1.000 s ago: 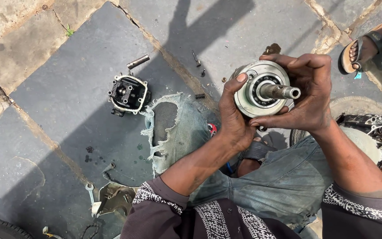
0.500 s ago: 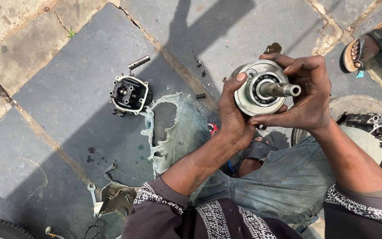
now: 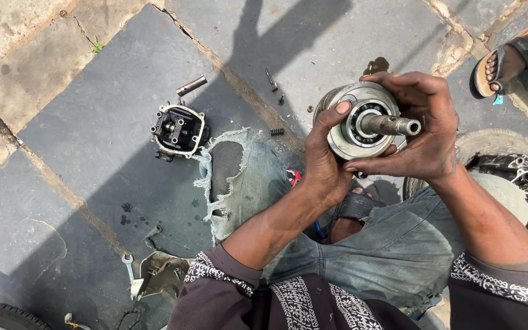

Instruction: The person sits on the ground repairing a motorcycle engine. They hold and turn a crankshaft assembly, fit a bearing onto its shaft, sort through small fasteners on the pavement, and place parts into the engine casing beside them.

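Both hands hold 1 round metal drum (image 3: 362,122) up above the person's knees, with its open face turned toward the camera. A ring bearing sits in the middle of that face, and a short steel shaft (image 3: 392,125) sticks out of it toward the right. The left hand (image 3: 324,162) is closed on the drum's left rim, thumb laid across the front edge. The right hand (image 3: 420,131) is closed around the right side, fingers curled over the top and under the bottom, the shaft tip showing just in front of its palm.

Below the hands are torn blue jeans (image 3: 245,177). On the grey stone floor (image 3: 93,153) to the left lies a small black engine part with a pale gasket edge (image 3: 178,130), well apart from the drum. Near it lies a short metal pin (image 3: 191,85), and a small spring (image 3: 277,131) rests just beside the jeans. A spanner (image 3: 128,267) lies at the lower left. Another person's sandalled foot (image 3: 495,67) shows at the upper right.
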